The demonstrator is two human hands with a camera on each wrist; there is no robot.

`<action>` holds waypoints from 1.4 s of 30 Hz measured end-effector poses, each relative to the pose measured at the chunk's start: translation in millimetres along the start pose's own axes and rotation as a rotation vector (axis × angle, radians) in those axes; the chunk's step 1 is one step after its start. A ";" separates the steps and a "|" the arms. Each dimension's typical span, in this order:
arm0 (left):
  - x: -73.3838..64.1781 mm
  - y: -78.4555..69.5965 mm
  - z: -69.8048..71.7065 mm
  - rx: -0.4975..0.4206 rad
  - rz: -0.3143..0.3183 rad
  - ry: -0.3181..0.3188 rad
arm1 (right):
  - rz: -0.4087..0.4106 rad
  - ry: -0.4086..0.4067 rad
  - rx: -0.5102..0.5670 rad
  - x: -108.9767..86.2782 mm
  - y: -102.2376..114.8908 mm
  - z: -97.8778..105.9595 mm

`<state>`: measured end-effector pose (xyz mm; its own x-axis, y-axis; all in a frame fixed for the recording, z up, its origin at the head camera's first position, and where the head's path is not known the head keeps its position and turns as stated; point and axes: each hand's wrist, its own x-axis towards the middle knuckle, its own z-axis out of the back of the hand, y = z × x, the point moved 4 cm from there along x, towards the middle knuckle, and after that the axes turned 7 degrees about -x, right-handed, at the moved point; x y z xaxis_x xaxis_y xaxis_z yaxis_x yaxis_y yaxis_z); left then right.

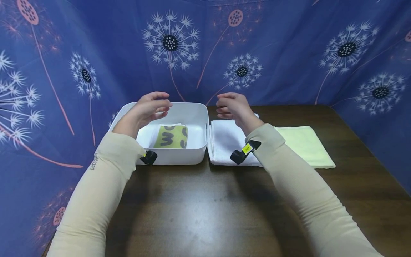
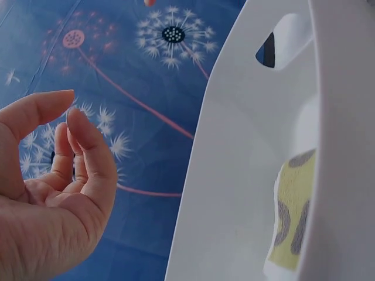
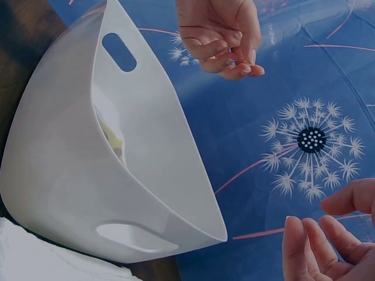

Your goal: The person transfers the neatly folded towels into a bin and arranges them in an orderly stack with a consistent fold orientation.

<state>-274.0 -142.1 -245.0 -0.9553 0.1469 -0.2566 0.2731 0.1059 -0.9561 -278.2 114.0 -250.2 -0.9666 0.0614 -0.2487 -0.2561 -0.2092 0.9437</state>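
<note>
Both hands are raised with loosely bent fingers and hold nothing. My left hand [image 1: 148, 110] hovers over the left part of a white plastic bin [image 1: 179, 157]. Inside the bin lies a folded yellow-green cloth with dark grey markings [image 1: 171, 137]. Over a folded white towel [image 1: 223, 137] hangs my right hand [image 1: 236, 109], its fingers pointing toward the left one. In the left wrist view, the thumb and index fingertip of the left hand [image 2: 64, 193] come close together beside the bin. The right hand [image 3: 334, 240] shows at the lower right of its own wrist view.
To the right of the towel lies a folded pale yellow cloth [image 1: 305, 144], partly behind the right sleeve. All stand on a dark wooden table [image 1: 205, 207]. A blue curtain with dandelion prints [image 1: 205, 53] hangs behind. The bin has oval handle holes in its ends.
</note>
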 end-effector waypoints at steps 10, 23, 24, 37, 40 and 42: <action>0.5 0.6 -20.9 -0.018 -0.004 0.074 | 0.033 -0.017 -0.001 -5.0 1.7 19.2; 1.0 2.8 -49.3 -0.049 0.014 0.157 | 0.031 -0.031 0.018 -11.2 -0.5 50.5; 0.7 3.0 -51.6 -0.047 0.013 0.164 | 0.032 -0.031 0.016 -11.7 -1.2 52.9; 3.3 14.1 -83.7 -0.065 0.019 0.231 | 0.040 -0.033 0.041 -17.4 -9.4 76.9; 3.9 17.2 -90.8 -0.068 0.032 0.240 | 0.043 -0.046 0.031 -19.3 -10.6 82.1; 3.8 18.7 -95.5 -0.064 0.037 0.245 | 0.039 -0.056 0.020 -20.7 -11.4 86.3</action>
<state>-261.6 -45.6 -250.4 -0.8905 0.3853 -0.2418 0.3215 0.1572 -0.9338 -254.7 199.3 -237.1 -0.9738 0.1083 -0.1998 -0.2178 -0.1932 0.9567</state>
